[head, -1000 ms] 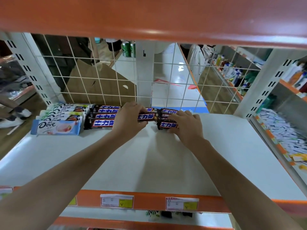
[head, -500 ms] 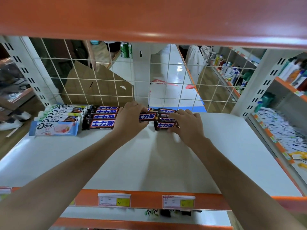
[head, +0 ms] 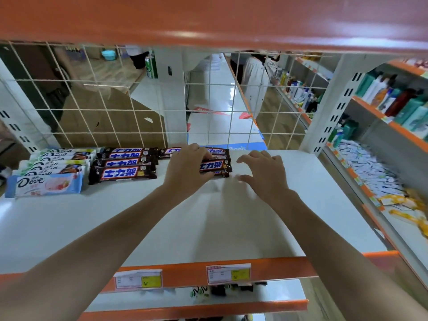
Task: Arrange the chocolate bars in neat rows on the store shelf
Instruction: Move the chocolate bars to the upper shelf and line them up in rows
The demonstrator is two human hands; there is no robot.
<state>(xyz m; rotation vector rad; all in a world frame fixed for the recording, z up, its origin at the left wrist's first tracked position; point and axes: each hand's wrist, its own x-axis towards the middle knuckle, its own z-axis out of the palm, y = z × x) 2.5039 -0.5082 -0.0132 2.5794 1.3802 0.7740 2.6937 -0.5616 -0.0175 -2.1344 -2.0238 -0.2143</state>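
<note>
On the white metal shelf (head: 231, 228), the left hand (head: 185, 172) grips the dark-brown wrapped chocolate bars with blue lettering (head: 214, 164), long axis running left-right, at the right end of the back row. The right hand (head: 264, 174), fingers spread and empty, hovers just right of them; a moment ago it rested on those bars.

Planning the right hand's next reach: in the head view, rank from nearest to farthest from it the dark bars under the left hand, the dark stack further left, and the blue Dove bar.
1. Dark bars, just left, held by the left hand.
2. Dark stack, further left.
3. Blue Dove bar, far left edge.
</note>
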